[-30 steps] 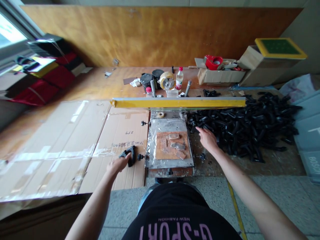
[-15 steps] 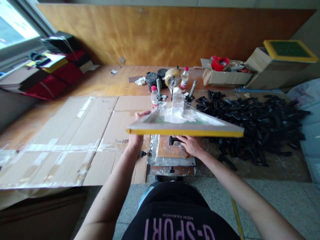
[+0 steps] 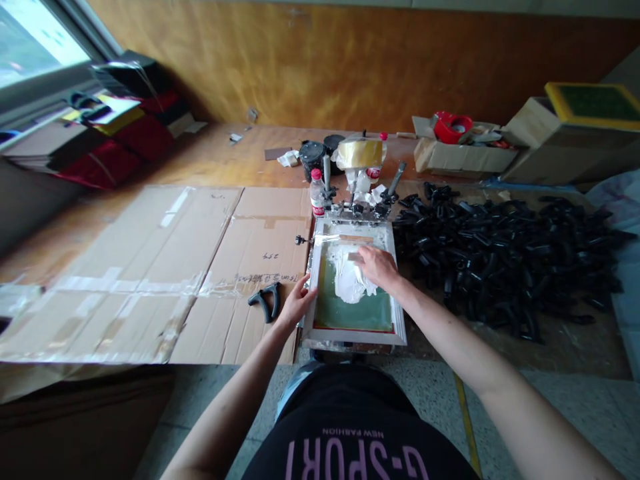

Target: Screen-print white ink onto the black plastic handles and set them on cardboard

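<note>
A screen-printing frame [image 3: 401, 327] with a pale rim and green mesh lies flat on its base. White ink [image 3: 350, 288] is spread over the upper middle of the mesh. My left hand [image 3: 299, 300] grips the frame's left side near its lower half. In my right hand [image 3: 377, 268] is a small squeegee [image 3: 355, 257], its fingers closed around it above the ink. A wooden strip [image 3: 356, 239] lies across the far end of the frame. Left of my left hand, black curved handles [image 3: 266, 301] lie on the cardboard. Whatever is beneath the screen is hidden.
Metal clamps [image 3: 357, 210] hold the frame's far end. Behind them stand bottles [image 3: 317, 195], black tubs [image 3: 313, 157] and a tape roll [image 3: 360, 153]. A large heap of black parts [image 3: 500, 260] covers the right side. Flattened cardboard [image 3: 125, 267] lies left.
The frame has come down from its raised tilt to lie flat. My right hand has moved from beneath it to above the mesh, now holding the squeegee.
</note>
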Action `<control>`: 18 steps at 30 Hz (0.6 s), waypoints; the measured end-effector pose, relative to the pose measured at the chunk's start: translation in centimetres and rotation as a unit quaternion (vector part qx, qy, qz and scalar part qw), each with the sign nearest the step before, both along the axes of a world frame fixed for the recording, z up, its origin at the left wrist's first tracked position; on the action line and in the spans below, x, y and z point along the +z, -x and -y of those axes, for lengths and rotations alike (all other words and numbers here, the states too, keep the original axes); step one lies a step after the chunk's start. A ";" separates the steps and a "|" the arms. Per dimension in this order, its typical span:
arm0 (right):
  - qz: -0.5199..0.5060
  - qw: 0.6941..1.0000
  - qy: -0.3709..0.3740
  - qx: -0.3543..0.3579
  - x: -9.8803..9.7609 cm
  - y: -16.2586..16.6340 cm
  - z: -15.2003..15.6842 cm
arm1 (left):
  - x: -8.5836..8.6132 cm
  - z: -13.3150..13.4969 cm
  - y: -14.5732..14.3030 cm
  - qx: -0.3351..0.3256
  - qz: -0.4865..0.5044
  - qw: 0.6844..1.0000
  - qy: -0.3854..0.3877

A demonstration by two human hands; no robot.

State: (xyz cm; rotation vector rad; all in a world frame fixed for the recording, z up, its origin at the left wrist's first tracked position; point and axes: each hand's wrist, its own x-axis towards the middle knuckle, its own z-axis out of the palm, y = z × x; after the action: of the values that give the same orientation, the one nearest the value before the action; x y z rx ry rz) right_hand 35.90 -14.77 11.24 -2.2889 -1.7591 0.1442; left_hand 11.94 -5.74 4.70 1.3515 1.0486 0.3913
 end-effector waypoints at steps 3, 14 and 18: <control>0.013 0.993 0.009 0.119 -0.5 0.8 3.3 | -0.2 -0.1 0.3 0.003 -0.003 1.000 0.002; 0.004 0.985 -0.058 0.164 -1.8 1.2 5.6 | -0.2 0.2 0.3 -0.011 -0.007 1.000 -0.010; -0.048 0.988 -0.053 0.137 -1.0 1.2 5.2 | 0.6 0.3 0.3 -0.012 -0.013 1.000 -0.011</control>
State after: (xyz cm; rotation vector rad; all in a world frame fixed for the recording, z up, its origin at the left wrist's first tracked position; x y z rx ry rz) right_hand 34.73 -19.94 10.26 -1.9267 -1.9712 0.2024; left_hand 11.60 -6.00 5.32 1.3905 1.0525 0.3695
